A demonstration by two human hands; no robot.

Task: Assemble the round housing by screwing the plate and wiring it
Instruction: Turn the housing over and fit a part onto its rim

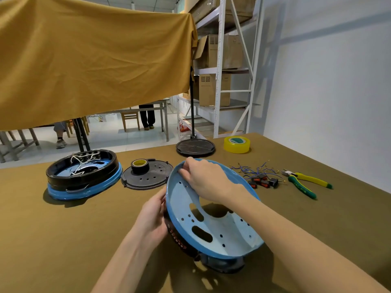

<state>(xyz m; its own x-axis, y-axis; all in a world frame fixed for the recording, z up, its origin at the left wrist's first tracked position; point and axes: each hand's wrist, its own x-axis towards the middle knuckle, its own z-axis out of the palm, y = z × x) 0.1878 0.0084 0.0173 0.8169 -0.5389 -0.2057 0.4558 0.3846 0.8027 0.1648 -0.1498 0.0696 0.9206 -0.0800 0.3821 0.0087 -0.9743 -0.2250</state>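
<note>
1. Tilting up off the olive tabletop [63, 240], nearest me, the blue round housing [228, 235] stands on its near edge with its pale inside facing the person; a black part shows under its lower rim.
2. At its left rim the left hand [153, 218] has a grip clamped on the edge, fingers curled round it, steadying the tilt.
3. Higher up, the right hand [203, 178] reaches over the top rim, its fingertips pinched together on something small against the inner wall; what it is I cannot tell.
4. To do this step well, I judge the left hand should hold the housing firm while the right works, keeping the small holes in the floor in view so that plate and screws line up.
5. Inside the tilted housing there is nothing loose, only slots and holes.
6. Beyond it lies the black perforated plate [148, 176] with a roll of black tape [140, 166] standing on it.
7. To the right lie blue wires [251, 170], small black switches [264, 181] and green-handled pliers [304, 182].
8. Further left, a second housing [83, 176], black over blue, holds white wiring.
9. Farthest are a black round base [195, 147] and yellow tape [237, 144].
</note>
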